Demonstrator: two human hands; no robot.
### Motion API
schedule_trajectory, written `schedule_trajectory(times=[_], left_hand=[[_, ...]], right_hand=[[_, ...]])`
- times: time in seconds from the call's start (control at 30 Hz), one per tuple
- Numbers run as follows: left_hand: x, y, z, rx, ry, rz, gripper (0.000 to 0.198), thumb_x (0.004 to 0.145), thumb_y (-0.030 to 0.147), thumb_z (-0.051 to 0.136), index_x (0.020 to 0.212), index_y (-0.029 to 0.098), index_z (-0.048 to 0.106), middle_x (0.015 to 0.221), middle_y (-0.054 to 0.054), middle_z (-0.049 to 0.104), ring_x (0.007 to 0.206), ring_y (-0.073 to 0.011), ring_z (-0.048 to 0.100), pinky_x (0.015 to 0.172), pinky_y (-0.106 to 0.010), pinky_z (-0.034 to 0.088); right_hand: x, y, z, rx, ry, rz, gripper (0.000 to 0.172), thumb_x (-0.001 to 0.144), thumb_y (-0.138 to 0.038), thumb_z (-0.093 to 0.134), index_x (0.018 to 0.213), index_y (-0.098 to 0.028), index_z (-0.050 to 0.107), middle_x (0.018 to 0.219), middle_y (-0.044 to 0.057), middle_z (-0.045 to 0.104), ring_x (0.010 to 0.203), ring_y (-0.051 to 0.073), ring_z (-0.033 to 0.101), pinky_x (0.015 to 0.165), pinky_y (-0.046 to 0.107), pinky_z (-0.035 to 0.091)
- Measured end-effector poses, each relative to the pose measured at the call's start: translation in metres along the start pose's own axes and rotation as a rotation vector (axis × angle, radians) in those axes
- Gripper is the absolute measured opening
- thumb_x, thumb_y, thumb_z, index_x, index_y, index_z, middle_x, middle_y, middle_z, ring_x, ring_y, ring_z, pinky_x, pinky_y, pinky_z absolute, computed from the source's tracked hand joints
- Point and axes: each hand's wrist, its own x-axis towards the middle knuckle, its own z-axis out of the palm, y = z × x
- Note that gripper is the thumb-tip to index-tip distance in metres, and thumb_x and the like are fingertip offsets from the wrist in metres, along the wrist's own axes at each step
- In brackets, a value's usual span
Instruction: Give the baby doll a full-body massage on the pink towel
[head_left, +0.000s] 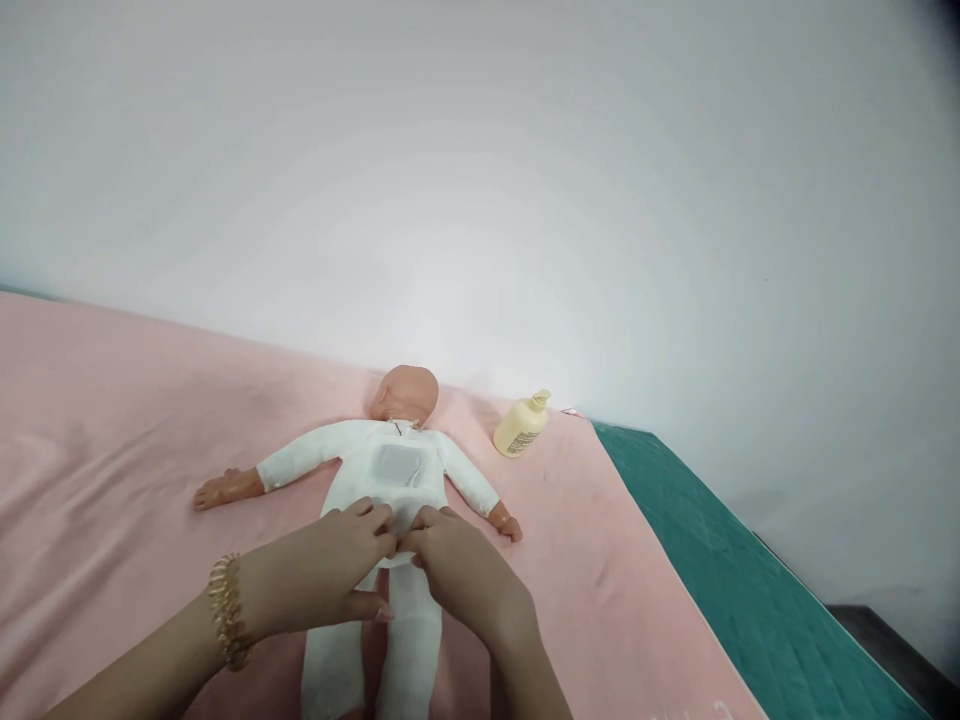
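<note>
A baby doll (352, 480) with a white cloth body and brown plastic head and hands lies stretched out, its head toward the wall. A grey rectangular patch (399, 466) sits on its upper torso. Over the doll's lower torso, my left hand (337, 560) rests with bent fingertips on the white cloth and its thumb held apart below. Beside it, my right hand (457, 565) has curled fingers closed against the cloth at the doll's waist. The fingertips of both hands nearly meet, and what lies under them is partly hidden.
Right of the doll's head stands a pale yellow pump bottle (520, 428). The pink sheet (97, 440) under the doll is wrinkled at left. A green mattress edge (720, 540) shows at right, and a white wall (480, 200) rises behind.
</note>
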Motion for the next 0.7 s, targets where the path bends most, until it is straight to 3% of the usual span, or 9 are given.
schedule_trajectory(times=[0.17,0.33,0.43,0.6,0.7], left_hand=[[0.007,-0.013,0.011,-0.065,0.098,0.077,0.032,0.068,0.040,0.083,0.092,0.021,0.074,0.101,-0.009,0.067,0.098,-0.0329,0.060,0.081,-0.038,0.052],[-0.001,-0.019,0.000,0.005,0.143,0.114,0.024,0.079,0.037,0.075,0.097,0.022,0.071,0.101,-0.005,0.068,0.094,-0.0263,0.062,0.081,-0.033,0.050],[-0.005,-0.023,-0.009,0.056,0.232,0.129,0.020,0.085,0.039,0.067,0.097,0.023,0.069,0.103,-0.004,0.069,0.091,-0.0232,0.062,0.081,-0.031,0.048],[-0.002,-0.025,-0.008,0.041,0.179,0.078,0.022,0.080,0.035,0.071,0.097,0.023,0.068,0.101,-0.003,0.070,0.087,-0.0230,0.064,0.072,-0.030,0.049],[0.002,-0.024,-0.005,0.019,0.174,0.058,0.023,0.075,0.037,0.075,0.092,0.023,0.067,0.099,-0.003,0.070,0.090,-0.0248,0.064,0.078,-0.033,0.050]], right_hand=[[0.013,0.008,0.007,0.004,0.000,-0.013,0.046,0.071,0.009,0.049,0.080,-0.025,0.078,0.081,0.006,0.069,0.073,0.022,0.061,0.051,0.031,0.042],[0.011,0.006,-0.007,0.107,-0.032,0.071,0.040,0.082,0.004,0.051,0.085,-0.025,0.079,0.093,0.002,0.071,0.084,0.018,0.064,0.064,0.029,0.046],[0.012,0.005,-0.013,0.171,0.044,0.144,0.038,0.087,-0.002,0.050,0.094,-0.026,0.078,0.099,0.003,0.070,0.093,0.017,0.063,0.072,0.027,0.047],[0.021,0.007,-0.011,0.251,0.071,0.169,0.036,0.088,-0.005,0.051,0.090,-0.026,0.079,0.096,0.003,0.072,0.096,0.018,0.063,0.084,0.029,0.047],[0.024,0.009,-0.007,0.340,0.062,0.154,0.034,0.087,-0.006,0.054,0.085,-0.027,0.080,0.097,0.002,0.072,0.097,0.018,0.064,0.085,0.028,0.047]])
